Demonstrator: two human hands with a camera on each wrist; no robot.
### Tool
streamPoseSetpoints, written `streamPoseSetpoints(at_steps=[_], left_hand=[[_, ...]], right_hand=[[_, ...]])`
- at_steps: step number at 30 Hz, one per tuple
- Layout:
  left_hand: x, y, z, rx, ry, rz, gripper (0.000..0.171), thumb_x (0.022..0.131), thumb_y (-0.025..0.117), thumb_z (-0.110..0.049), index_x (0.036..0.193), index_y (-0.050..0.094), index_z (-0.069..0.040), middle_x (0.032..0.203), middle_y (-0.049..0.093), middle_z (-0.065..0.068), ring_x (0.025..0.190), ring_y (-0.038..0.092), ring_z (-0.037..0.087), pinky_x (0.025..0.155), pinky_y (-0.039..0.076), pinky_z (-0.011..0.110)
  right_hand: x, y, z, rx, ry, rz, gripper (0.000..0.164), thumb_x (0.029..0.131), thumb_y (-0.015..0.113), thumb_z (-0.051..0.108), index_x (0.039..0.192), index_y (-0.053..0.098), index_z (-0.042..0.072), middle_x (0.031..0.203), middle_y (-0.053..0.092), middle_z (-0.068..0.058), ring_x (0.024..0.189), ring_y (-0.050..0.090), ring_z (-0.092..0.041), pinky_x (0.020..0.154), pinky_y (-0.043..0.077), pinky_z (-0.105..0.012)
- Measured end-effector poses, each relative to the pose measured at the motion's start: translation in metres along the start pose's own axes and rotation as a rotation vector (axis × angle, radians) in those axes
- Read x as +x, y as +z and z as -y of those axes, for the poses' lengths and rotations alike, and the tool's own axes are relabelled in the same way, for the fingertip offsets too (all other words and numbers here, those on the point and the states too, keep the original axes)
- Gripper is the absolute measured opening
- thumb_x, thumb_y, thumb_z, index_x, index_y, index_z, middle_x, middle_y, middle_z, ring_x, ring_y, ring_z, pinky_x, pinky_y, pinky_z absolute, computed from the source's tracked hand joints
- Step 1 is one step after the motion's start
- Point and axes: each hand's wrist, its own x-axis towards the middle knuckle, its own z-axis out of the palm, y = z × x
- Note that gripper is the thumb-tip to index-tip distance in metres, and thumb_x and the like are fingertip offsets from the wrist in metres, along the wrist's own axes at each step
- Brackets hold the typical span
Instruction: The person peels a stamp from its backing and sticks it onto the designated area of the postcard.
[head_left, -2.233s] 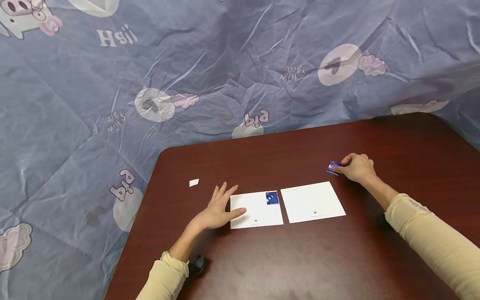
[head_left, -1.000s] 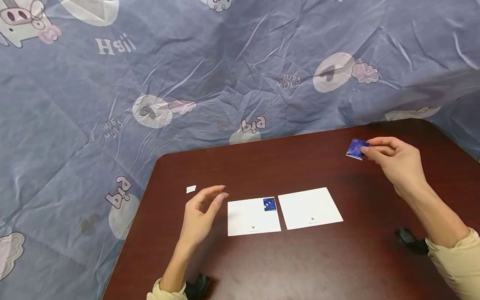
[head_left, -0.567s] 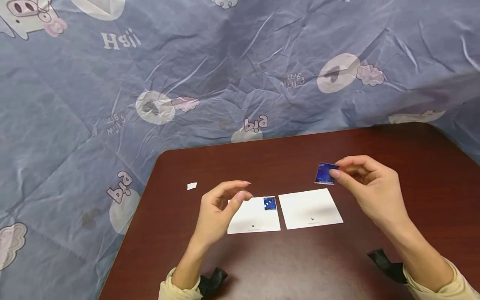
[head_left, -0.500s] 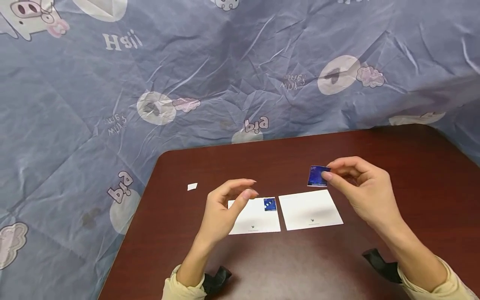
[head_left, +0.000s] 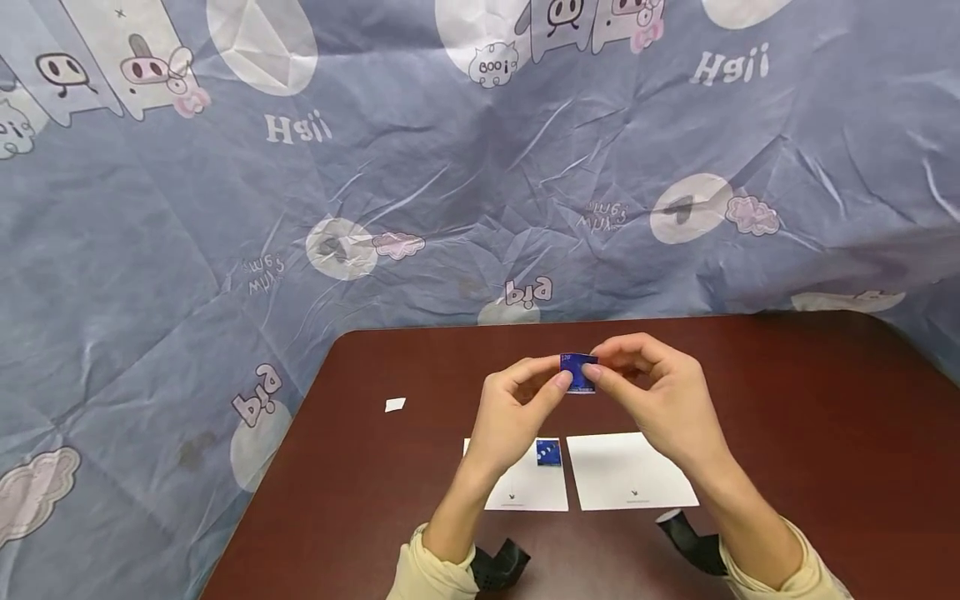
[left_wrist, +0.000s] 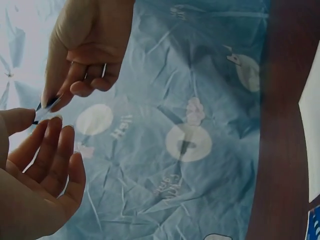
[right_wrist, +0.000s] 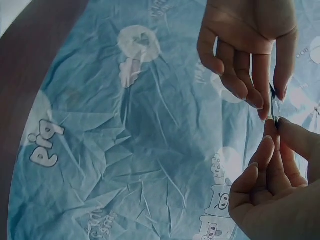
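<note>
Both hands hold one small blue postage stamp (head_left: 577,372) up over the table in the head view. My left hand (head_left: 517,408) pinches its left side between thumb and index finger. At the right side, my right hand (head_left: 663,404) does the same. Seen from the left wrist, the stamp (left_wrist: 46,106) is nearly edge-on between the fingertips. Below the hands lie two white cards, a left card (head_left: 536,490) and a right card (head_left: 611,467). A second blue stamp (head_left: 548,452) with pale moon shapes lies at the left card's upper right corner. My left hand partly covers that card.
A small white paper scrap (head_left: 394,404) lies on the dark red-brown table (head_left: 345,500), left of the cards. Behind the table hangs a crumpled blue cloth (head_left: 450,183) with cartoon prints. Black wrist devices show under both wrists.
My right hand has carried the stamp leftward to the middle. My left hand has risen to the right from over the left card and taken the stamp's other side. The head view has tilted up.
</note>
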Motion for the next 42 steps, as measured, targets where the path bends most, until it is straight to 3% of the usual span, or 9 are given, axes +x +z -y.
streamPoseSetpoints(at_steps=[8, 16, 21, 25, 35, 42], left_hand=[[-0.005, -0.001, 0.012, 0.013, -0.055, -0.072, 0.019, 0.091, 0.064, -0.006, 0.103, 0.070, 0.007, 0.094, 0.070, 0.016, 0.086, 0.063, 0.012, 0.075, 0.049, 0.027], [0.002, -0.002, 0.013, -0.049, -0.085, -0.030, 0.019, 0.091, 0.062, -0.003, 0.104, 0.068, 0.010, 0.097, 0.069, 0.019, 0.089, 0.064, 0.013, 0.081, 0.051, 0.031], [0.004, -0.001, 0.015, -0.023, -0.105, -0.017, 0.019, 0.090, 0.064, -0.003, 0.103, 0.069, 0.010, 0.097, 0.069, 0.019, 0.089, 0.066, 0.013, 0.082, 0.051, 0.031], [0.006, -0.002, 0.018, 0.007, -0.099, -0.033, 0.018, 0.090, 0.064, -0.004, 0.102, 0.069, 0.010, 0.096, 0.070, 0.019, 0.086, 0.067, 0.015, 0.079, 0.053, 0.031], [0.006, -0.004, 0.025, 0.012, -0.088, -0.122, 0.018, 0.089, 0.066, -0.004, 0.100, 0.069, 0.010, 0.093, 0.070, 0.018, 0.082, 0.067, 0.017, 0.073, 0.053, 0.030], [0.007, -0.003, 0.029, 0.025, -0.061, -0.148, 0.018, 0.088, 0.067, -0.004, 0.102, 0.070, 0.007, 0.092, 0.070, 0.015, 0.079, 0.065, 0.012, 0.069, 0.052, 0.026]], right_hand=[[-0.002, 0.012, -0.006, 0.016, -0.008, -0.033, 0.017, 0.078, 0.074, -0.007, 0.091, 0.068, 0.002, 0.077, 0.068, -0.003, 0.061, 0.060, -0.013, 0.056, 0.048, -0.019], [-0.004, 0.014, -0.015, 0.065, -0.017, -0.055, 0.017, 0.077, 0.073, -0.011, 0.091, 0.068, -0.002, 0.075, 0.068, 0.000, 0.061, 0.061, -0.010, 0.056, 0.047, -0.018], [-0.005, 0.018, -0.023, 0.026, -0.108, -0.128, 0.022, 0.071, 0.074, -0.016, 0.089, 0.068, -0.004, 0.078, 0.067, -0.002, 0.066, 0.059, -0.008, 0.061, 0.046, -0.017], [-0.005, 0.024, -0.028, -0.027, -0.171, -0.192, 0.026, 0.067, 0.076, -0.018, 0.087, 0.069, -0.004, 0.078, 0.067, -0.004, 0.070, 0.056, -0.008, 0.065, 0.045, -0.018], [-0.001, 0.037, -0.035, -0.060, -0.210, -0.238, 0.031, 0.069, 0.078, -0.014, 0.096, 0.069, -0.002, 0.079, 0.067, -0.009, 0.072, 0.057, -0.006, 0.065, 0.045, -0.019], [0.000, 0.041, -0.036, -0.097, -0.288, -0.267, 0.023, 0.067, 0.079, -0.014, 0.085, 0.071, -0.001, 0.082, 0.063, -0.009, 0.079, 0.055, -0.009, 0.067, 0.043, -0.020]])
